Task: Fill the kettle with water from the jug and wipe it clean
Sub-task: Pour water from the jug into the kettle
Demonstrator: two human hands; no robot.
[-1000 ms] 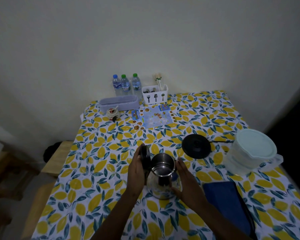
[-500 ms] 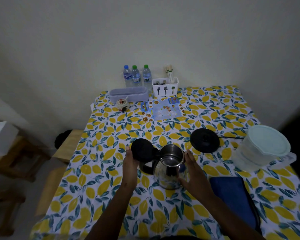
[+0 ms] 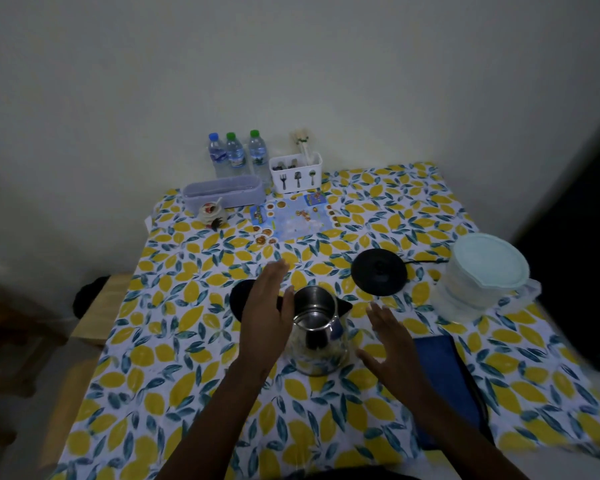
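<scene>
A steel kettle (image 3: pixel 317 329) stands on the lemon-print tablecloth (image 3: pixel 174 358), its black lid (image 3: pixel 240 300) swung open to the left. My left hand (image 3: pixel 267 306) lies flat with straight fingers over the lid and handle, thumb beside the kettle's rim. My right hand (image 3: pixel 388 344) hovers open just right of the kettle, apart from it. A clear water jug (image 3: pixel 478 282) with a pale blue-green lid stands at the right. A folded dark blue cloth (image 3: pixel 444 379) lies near the right forearm.
The kettle's black base (image 3: pixel 378 276) with its cord sits between kettle and jug. At the back wall stand three water bottles (image 3: pixel 235 155), a white cutlery holder (image 3: pixel 296 173), a lavender box (image 3: pixel 222 194), a small jar (image 3: pixel 211 213) and a printed mat (image 3: pixel 293 218). A wooden bench (image 3: pixel 99 306) stands left.
The kettle's lid has swung fully open to the left. My right hand has let go of the kettle's body and drawn away to the right; my left hand has straightened over the lid.
</scene>
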